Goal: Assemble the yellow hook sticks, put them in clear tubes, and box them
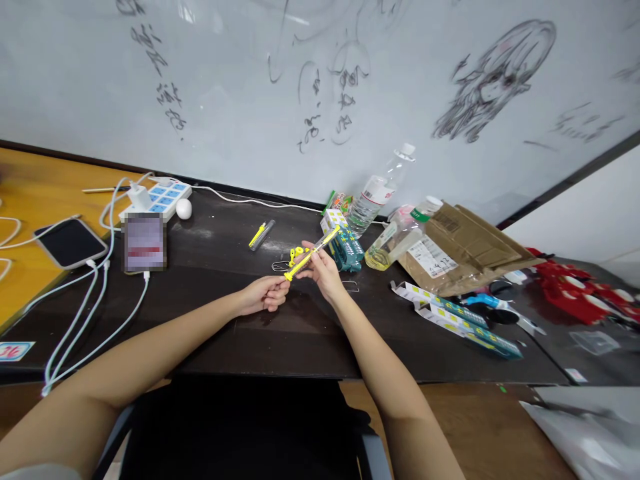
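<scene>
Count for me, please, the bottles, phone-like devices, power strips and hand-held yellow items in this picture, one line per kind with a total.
Bottles: 2
Phone-like devices: 2
Power strip: 1
Slender yellow item, held in both hands: 1
Total: 6

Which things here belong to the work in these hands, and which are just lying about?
Likely part of the work:
yellow-and-clear stick, held by left hand and right hand
small yellow pieces near the hands
shorter yellow-and-clear piece, lying apart

Apparently just lying about:
dark-screened phone
power strip
white ball
tall bottle
green-banded bottle
cardboard package
</scene>
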`<state>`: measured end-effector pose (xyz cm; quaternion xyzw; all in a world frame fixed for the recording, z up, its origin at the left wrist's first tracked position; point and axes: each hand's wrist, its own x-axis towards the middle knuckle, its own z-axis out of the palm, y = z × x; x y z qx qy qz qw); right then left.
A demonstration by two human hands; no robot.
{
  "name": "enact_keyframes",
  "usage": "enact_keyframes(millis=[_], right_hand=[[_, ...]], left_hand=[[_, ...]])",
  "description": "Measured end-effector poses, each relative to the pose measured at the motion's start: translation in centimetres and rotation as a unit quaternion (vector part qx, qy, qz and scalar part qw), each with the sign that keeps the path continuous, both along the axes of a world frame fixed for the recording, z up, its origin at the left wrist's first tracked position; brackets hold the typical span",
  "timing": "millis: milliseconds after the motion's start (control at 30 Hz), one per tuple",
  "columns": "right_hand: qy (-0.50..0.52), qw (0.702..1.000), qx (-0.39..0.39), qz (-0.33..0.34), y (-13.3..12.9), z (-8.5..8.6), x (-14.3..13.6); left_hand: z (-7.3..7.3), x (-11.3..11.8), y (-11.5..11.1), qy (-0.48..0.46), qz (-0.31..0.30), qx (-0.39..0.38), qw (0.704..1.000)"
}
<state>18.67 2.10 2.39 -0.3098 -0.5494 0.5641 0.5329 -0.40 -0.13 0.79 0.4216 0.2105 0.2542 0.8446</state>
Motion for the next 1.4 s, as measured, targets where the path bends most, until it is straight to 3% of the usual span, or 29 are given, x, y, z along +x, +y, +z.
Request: enact_keyframes(millis=[133,333,467,567,700,833,1200,1400], right_hand=[[-0.003,1.0,0.01,-0.006,-0.1,0.1,0.0],[-0.053,0.996,0.059,-0.05,-0.6,0.3,-0.7],[-0.067,0.993,0.067,-0.067,-0.9,0.3,-1.1],[-0.068,0.992,0.068,-0.079,-1.0,0.3,-1.2],[-0.072,0.991,0.069,-0.09,-1.2,0.5,-1.4],[-0.07,0.991,0.071,-0.095,-1.6,0.8,-1.7],[-0.06,0.987,0.076,-0.129,-2.1,1.2,-2.1],[-0.066,0.986,0.07,-0.135,-2.0,1.1,-2.0]], left_hand=[[-0.1,0.5,-0.3,0.044,0.06,0.047,0.996],[-1.5,1.6,-0.2,0.137,0.12,0.17,0.968],[-1.5,1.5,-0.1,0.144,0.107,0.172,0.969],[-1.0,1.3,-0.1,0.132,0.077,0.225,0.962],[-0.6,1.2,-0.3,0.153,0.054,0.346,0.924],[-0.5,1.2,-0.7,0.213,0.058,0.419,0.881],[-0.3,1.3,-1.2,0.273,0.102,0.503,0.814],[-0.9,1.4,-1.1,0.255,0.117,0.455,0.845]])
